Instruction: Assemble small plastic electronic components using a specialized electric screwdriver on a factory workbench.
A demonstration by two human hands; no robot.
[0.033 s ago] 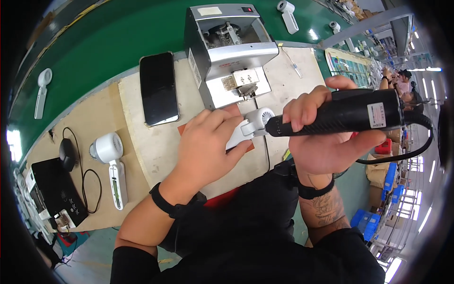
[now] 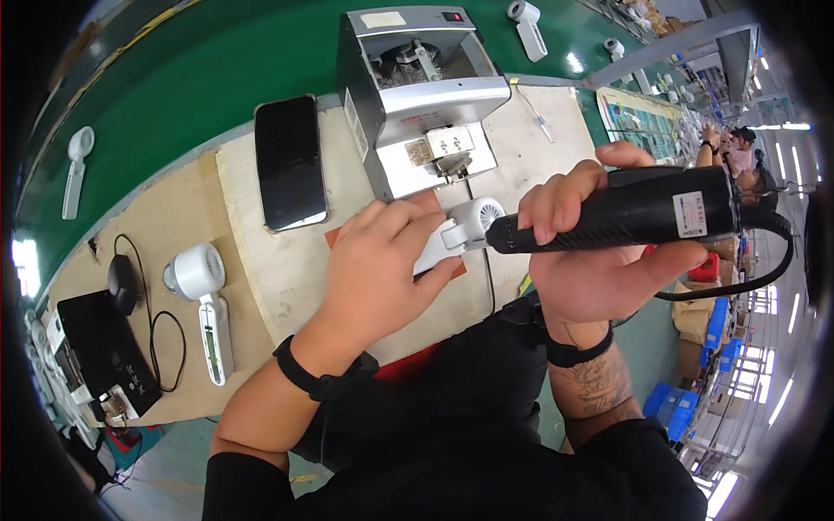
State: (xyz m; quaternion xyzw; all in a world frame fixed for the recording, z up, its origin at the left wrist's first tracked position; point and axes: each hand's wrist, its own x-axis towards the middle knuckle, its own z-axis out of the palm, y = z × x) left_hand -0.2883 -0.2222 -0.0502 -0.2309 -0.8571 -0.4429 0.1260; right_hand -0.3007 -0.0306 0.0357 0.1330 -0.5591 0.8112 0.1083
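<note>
Under my left hand (image 2: 382, 269), a white handheld fan (image 2: 473, 219) is held down over a reddish-brown pad (image 2: 337, 236), its round head pointing to the right. My fingers wrap its handle and hide most of it. My right hand (image 2: 591, 252) grips a black electric screwdriver (image 2: 643, 208) with a cable at its rear end. The screwdriver lies nearly level, its nose against the fan's neck, just below the head. Whether its bit sits in a screw cannot be made out. Just beyond the fan stands a silver and black screw feeder (image 2: 443, 104) with loose screws in its tray.
A black phone (image 2: 291, 163) lies left of the feeder. Another white fan (image 2: 214, 334), its handle open, rests at the left beside a black box (image 2: 104, 352) with a cable. More fans (image 2: 528, 30) lie on the green belt (image 2: 234, 52). Other people (image 2: 743, 156) are far right.
</note>
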